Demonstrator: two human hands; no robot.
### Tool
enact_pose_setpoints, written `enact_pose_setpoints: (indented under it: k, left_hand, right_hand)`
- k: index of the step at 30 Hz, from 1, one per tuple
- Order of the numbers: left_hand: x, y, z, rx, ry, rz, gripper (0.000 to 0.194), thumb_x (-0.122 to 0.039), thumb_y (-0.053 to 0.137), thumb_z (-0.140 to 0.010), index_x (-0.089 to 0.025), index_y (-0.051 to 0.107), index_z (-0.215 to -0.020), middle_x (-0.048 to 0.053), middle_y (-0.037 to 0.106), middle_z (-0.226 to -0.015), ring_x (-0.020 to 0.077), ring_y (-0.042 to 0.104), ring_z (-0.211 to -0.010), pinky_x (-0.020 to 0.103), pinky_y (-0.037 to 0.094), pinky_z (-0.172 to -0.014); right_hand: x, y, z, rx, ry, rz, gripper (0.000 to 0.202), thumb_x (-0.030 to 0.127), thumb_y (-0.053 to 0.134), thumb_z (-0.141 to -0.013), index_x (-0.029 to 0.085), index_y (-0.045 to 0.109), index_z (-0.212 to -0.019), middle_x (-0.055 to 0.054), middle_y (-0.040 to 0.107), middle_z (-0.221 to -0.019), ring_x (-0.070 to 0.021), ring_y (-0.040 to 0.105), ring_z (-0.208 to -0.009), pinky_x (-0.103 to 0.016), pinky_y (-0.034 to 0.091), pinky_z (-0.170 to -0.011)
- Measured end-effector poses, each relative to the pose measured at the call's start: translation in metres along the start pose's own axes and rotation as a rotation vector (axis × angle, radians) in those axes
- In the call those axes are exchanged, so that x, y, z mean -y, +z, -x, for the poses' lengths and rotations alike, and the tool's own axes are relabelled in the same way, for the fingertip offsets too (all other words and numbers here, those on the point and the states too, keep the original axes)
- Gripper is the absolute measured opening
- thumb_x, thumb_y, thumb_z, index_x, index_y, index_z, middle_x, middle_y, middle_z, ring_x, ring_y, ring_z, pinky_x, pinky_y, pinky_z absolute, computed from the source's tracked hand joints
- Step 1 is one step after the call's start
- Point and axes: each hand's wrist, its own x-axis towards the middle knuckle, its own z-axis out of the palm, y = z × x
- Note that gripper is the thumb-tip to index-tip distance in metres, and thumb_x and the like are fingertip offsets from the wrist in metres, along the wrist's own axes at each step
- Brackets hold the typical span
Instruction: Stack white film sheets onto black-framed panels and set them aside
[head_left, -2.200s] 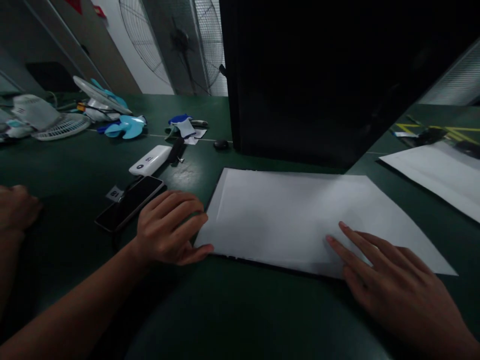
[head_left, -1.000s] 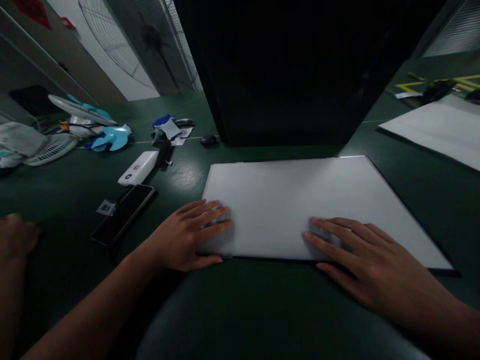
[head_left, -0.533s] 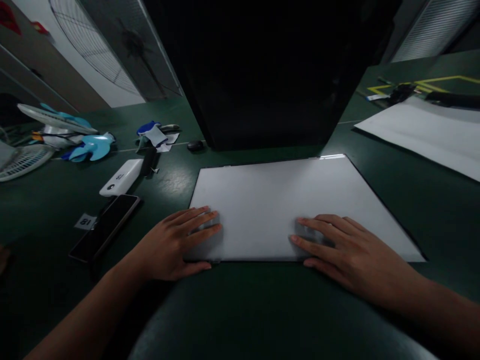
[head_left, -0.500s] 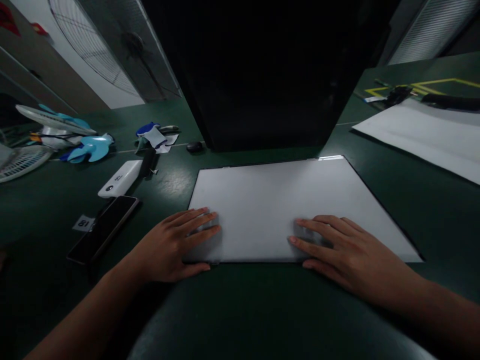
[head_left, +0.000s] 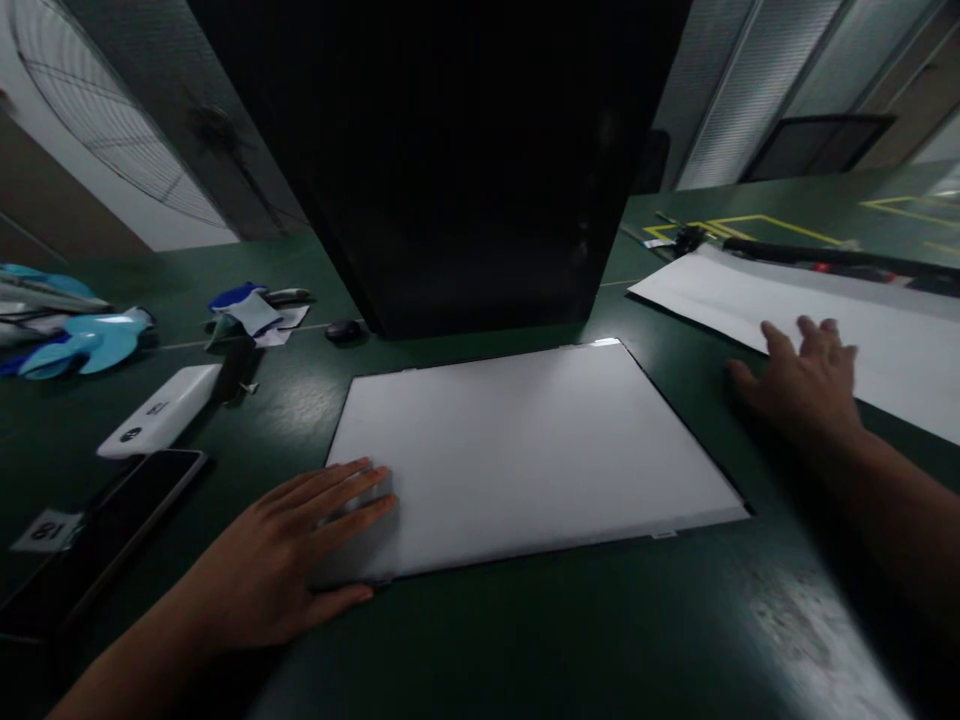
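A white rectangular panel [head_left: 510, 450] with a thin dark edge lies flat on the green tabletop in front of me. My left hand [head_left: 300, 550] rests on its near left corner, fingers stretched over the surface and thumb along the front edge. To the right, off the panel, my right hand [head_left: 810, 385] is open with fingers spread. It is beside a larger white sheet [head_left: 900, 340], its fingertips overlapping the sheet's near edge in view; whether they touch it I cannot tell. A small clear tab [head_left: 664, 533] sticks out from the panel's front edge.
Behind the panel a large black screen [head_left: 480, 180] rises from the table. On the left lie a phone [head_left: 112, 530], a white device [head_left: 161, 408], a black mouse [head_left: 344, 331], crumpled cloths [head_left: 255, 310] and blue fan blades [head_left: 90, 342]. A dark bar [head_left: 810, 255] lies along the white sheet's far edge.
My right hand has left the panel and moved right, up to the white sheet. My left hand stays on the panel's corner. The view has turned to the right.
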Motion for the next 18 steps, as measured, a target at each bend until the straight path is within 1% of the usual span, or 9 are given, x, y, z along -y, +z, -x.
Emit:
enact_pose_setpoints:
  k: [2, 4, 5, 8, 10, 11, 13, 16, 18]
  left_hand:
    - [0.000, 0.000, 0.000, 0.018, -0.001, -0.012, 0.080, -0.052, 0.075, -0.087, -0.036, 0.045, -0.159, 0.006, 0.055, -0.159, 0.0359, 0.061, -0.136, 0.054, 0.059, -0.106]
    - [0.001, 0.001, 0.001, 0.026, -0.005, -0.030, 0.081, -0.051, 0.075, -0.086, -0.036, 0.044, -0.160, 0.007, 0.054, -0.159, 0.0362, 0.061, -0.136, 0.056, 0.060, -0.105]
    - [0.001, 0.002, 0.002, 0.023, -0.010, -0.036, 0.082, -0.050, 0.075, -0.086, -0.036, 0.043, -0.160, 0.007, 0.053, -0.160, 0.0365, 0.061, -0.136, 0.057, 0.060, -0.104]
    - [0.001, 0.004, 0.004, 0.020, -0.023, -0.041, 0.084, -0.049, 0.075, -0.085, -0.036, 0.042, -0.161, 0.008, 0.052, -0.161, 0.0376, 0.060, -0.137, 0.058, 0.059, -0.105]
    - [0.000, 0.004, 0.004, 0.044, -0.022, -0.049, 0.085, -0.048, 0.076, -0.084, -0.035, 0.041, -0.161, 0.008, 0.051, -0.162, 0.0385, 0.059, -0.138, 0.059, 0.058, -0.105]
    - [0.000, 0.003, 0.004, 0.057, -0.017, -0.056, 0.085, -0.048, 0.075, -0.084, -0.034, 0.041, -0.161, 0.009, 0.050, -0.162, 0.0389, 0.059, -0.138, 0.060, 0.058, -0.105]
    - [0.000, 0.003, 0.003, 0.063, -0.016, -0.069, 0.086, -0.048, 0.075, -0.084, -0.033, 0.040, -0.162, 0.010, 0.050, -0.162, 0.0392, 0.059, -0.138, 0.060, 0.058, -0.104]
    - [0.000, 0.003, 0.002, 0.038, -0.009, -0.074, 0.088, -0.050, 0.076, -0.083, -0.034, 0.041, -0.162, 0.010, 0.052, -0.161, 0.0382, 0.061, -0.135, 0.057, 0.059, -0.103]
    - [0.000, 0.003, 0.001, 0.026, 0.001, -0.072, 0.088, -0.051, 0.077, -0.083, -0.033, 0.041, -0.162, 0.010, 0.052, -0.160, 0.0378, 0.062, -0.134, 0.056, 0.060, -0.103]
  right_hand:
    - [-0.011, 0.009, -0.008, 0.062, 0.125, -0.031, 0.090, 0.068, 0.028, -0.105, -0.002, 0.034, -0.161, -0.038, 0.008, -0.166, -0.0472, 0.002, -0.158, -0.065, 0.016, -0.118]
    - [-0.015, 0.013, -0.016, 0.126, 0.172, -0.056, 0.095, 0.072, 0.023, -0.103, -0.001, 0.033, -0.162, -0.039, 0.008, -0.165, -0.0493, 0.007, -0.157, -0.068, 0.019, -0.113]
    - [-0.016, 0.013, -0.020, 0.158, 0.168, -0.063, 0.095, 0.074, 0.022, -0.103, 0.001, 0.034, -0.162, -0.040, 0.013, -0.164, -0.0498, 0.014, -0.155, -0.069, 0.021, -0.111]
    - [-0.017, 0.008, -0.027, 0.227, 0.149, -0.058, 0.089, 0.075, 0.024, -0.101, 0.011, 0.047, -0.159, -0.035, 0.038, -0.156, -0.0497, 0.039, -0.141, -0.068, 0.031, -0.100]
    - [-0.017, 0.001, -0.026, 0.219, 0.135, -0.021, 0.086, 0.077, 0.025, -0.100, 0.017, 0.056, -0.153, -0.031, 0.047, -0.151, -0.0494, 0.047, -0.133, -0.065, 0.036, -0.093]
    - [-0.017, -0.002, -0.025, 0.193, 0.120, 0.004, 0.083, 0.075, 0.025, -0.101, 0.018, 0.059, -0.150, -0.030, 0.050, -0.149, -0.0487, 0.049, -0.130, -0.062, 0.038, -0.090]
    - [-0.016, -0.009, -0.020, 0.141, 0.041, 0.042, 0.079, 0.069, 0.024, -0.104, 0.015, 0.065, -0.144, -0.030, 0.057, -0.141, -0.0451, 0.055, -0.123, -0.056, 0.041, -0.084]
    - [-0.012, -0.018, -0.013, 0.106, -0.084, 0.104, 0.070, 0.052, 0.022, -0.108, 0.009, 0.075, -0.121, -0.030, 0.067, -0.117, -0.0380, 0.064, -0.106, -0.046, 0.041, -0.073]
    - [-0.009, -0.023, -0.010, 0.106, -0.103, 0.145, 0.066, 0.041, 0.020, -0.108, 0.006, 0.076, -0.108, -0.029, 0.069, -0.102, -0.0342, 0.068, -0.092, -0.043, 0.038, -0.067]
